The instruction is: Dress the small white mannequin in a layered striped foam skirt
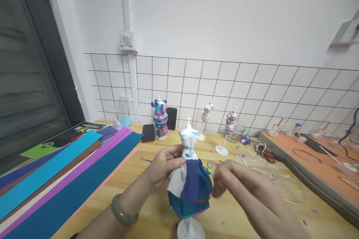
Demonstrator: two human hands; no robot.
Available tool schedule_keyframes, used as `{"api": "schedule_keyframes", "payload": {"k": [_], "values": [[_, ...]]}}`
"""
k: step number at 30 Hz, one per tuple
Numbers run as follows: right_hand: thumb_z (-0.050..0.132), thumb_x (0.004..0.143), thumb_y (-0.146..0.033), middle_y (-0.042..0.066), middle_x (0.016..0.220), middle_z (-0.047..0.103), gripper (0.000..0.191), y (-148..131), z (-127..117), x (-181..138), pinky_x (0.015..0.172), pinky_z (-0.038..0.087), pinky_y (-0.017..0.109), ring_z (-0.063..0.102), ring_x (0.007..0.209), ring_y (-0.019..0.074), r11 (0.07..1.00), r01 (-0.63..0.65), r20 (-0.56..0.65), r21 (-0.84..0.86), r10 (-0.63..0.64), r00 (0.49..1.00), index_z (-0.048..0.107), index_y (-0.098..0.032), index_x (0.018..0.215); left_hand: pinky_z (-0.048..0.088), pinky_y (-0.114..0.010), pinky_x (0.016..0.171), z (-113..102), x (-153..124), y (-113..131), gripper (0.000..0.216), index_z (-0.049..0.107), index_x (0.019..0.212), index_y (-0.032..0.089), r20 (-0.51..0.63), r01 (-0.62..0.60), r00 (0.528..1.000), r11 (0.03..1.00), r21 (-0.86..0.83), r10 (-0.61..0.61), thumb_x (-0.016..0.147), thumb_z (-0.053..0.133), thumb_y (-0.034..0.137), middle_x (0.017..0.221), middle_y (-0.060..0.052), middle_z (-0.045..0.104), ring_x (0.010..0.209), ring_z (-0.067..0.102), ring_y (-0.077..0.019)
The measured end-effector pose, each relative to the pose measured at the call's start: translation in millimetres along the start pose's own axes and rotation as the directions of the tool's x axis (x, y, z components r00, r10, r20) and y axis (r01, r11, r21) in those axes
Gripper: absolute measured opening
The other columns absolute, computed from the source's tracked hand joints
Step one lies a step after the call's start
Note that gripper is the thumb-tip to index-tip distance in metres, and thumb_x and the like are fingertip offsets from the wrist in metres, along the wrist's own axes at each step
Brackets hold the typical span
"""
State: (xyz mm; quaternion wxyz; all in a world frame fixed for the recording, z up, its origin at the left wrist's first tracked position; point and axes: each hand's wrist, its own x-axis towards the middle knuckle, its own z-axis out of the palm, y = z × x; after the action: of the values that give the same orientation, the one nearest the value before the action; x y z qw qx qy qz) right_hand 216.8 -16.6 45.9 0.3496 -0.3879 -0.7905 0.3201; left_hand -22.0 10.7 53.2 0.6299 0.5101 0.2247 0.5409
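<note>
A small white dress-form mannequin (pixel 188 140) stands upright on its white round base (pixel 191 229) in front of me. Its fabric skirt (pixel 190 186) has white, dark blue and teal panels. My left hand (pixel 168 162) grips the mannequin at the waist, thumb in front, where the skirt begins. A green bangle (pixel 123 211) circles the left wrist. My right hand (pixel 228 179) is beside the skirt's right edge, its fingers curled together and blurred by motion. Whatever its fingertips may hold is hidden. Yellow-handled scissors (pixel 208 168) show partly behind the skirt.
Long fabric strips (pixel 92 179) cover the table's left side. Behind stand a dressed mannequin (pixel 160 117), two mannequins on thin stands (pixel 230 121), two phones (pixel 148 133) and a glass bowl (pixel 236 133). Cords (pixel 260 171) lie at right, beside an orange board (pixel 314 157).
</note>
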Motion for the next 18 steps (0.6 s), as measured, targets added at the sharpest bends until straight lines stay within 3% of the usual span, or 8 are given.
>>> {"api": "schedule_keyframes", "payload": {"k": [2,4,11,18], "values": [[0.036,0.090,-0.046,0.002,0.068,0.057,0.036,-45.3,-1.6,29.4,0.058,0.046,0.029,0.057,0.065,0.0179,0.998,-0.061,0.040,-0.012,0.061,0.997,0.053,-0.022,0.069,0.044,-0.034,0.084,5.8,0.4,0.6,0.041,0.059,0.111,0.014,0.000,-0.027,1.000,0.990,0.139,0.027,0.072,0.067,0.026,0.106,-0.011,0.064,0.100,0.058,-0.0255],[0.037,0.089,-0.050,0.001,0.066,0.056,0.038,-65.0,0.7,47.0,0.055,0.043,0.026,0.054,0.062,0.0155,0.995,-0.091,0.056,-0.034,0.093,0.994,0.051,-0.020,0.070,0.043,-0.034,0.085,9.9,1.2,0.5,0.040,0.058,0.111,0.014,-0.010,-0.056,0.998,0.960,0.275,0.061,0.074,0.066,0.025,0.106,-0.011,0.064,0.099,0.057,-0.0244],[0.046,0.087,-0.036,-0.001,0.062,0.056,0.025,-40.4,6.3,53.5,0.049,0.035,0.022,0.050,0.055,0.0118,0.984,-0.088,0.049,-0.152,0.096,0.994,0.054,-0.018,0.071,0.044,-0.034,0.085,11.4,2.6,-5.3,0.045,0.055,0.115,0.017,-0.123,-0.043,0.986,0.876,0.480,0.115,0.073,0.067,0.028,0.108,-0.010,0.062,0.098,0.057,-0.0230],[0.048,0.085,-0.022,-0.001,0.064,0.059,0.018,-50.1,1.3,52.8,0.053,0.040,0.022,0.052,0.058,0.0111,0.997,-0.037,0.202,-0.070,0.050,0.978,0.056,-0.017,0.070,0.041,-0.034,0.090,11.5,2.9,-6.4,0.049,0.054,0.114,0.017,-0.132,-0.038,0.985,0.885,0.465,0.112,0.068,0.071,0.025,0.111,-0.010,0.061,0.103,0.055,-0.0227]]}}
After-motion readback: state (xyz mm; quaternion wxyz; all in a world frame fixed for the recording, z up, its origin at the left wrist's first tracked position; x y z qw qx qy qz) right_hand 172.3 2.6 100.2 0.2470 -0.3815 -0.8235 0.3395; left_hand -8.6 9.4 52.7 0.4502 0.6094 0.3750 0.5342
